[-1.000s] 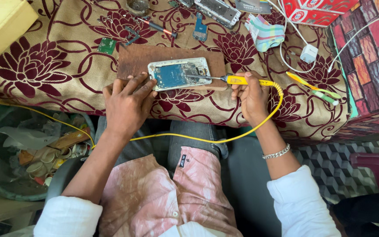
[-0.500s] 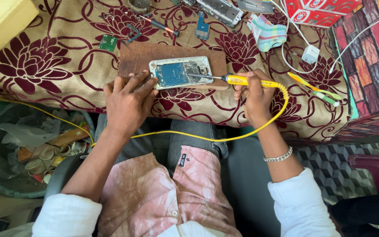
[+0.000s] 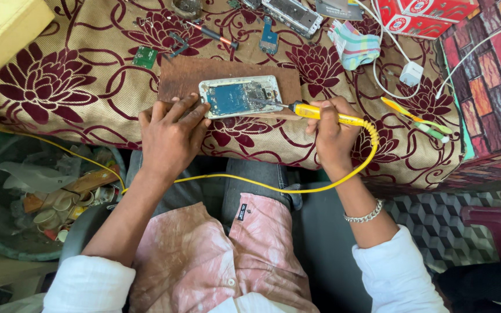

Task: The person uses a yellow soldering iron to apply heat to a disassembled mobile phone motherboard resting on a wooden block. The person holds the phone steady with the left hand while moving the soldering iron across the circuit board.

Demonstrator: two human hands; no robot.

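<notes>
On the wooden board (image 3: 181, 72), the right hand (image 3: 333, 132) grips a soldering iron (image 3: 320, 113), hiding its handle; left hand (image 3: 169, 136) lies flat and empty.

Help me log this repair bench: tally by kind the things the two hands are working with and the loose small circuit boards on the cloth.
Opened phone: 1, steadied by the left hand
Yellow soldering iron: 1, held in the right hand
Wooden board: 1, under the phone
Loose small circuit boards: 2, one green, one blue
Total: 5
</notes>
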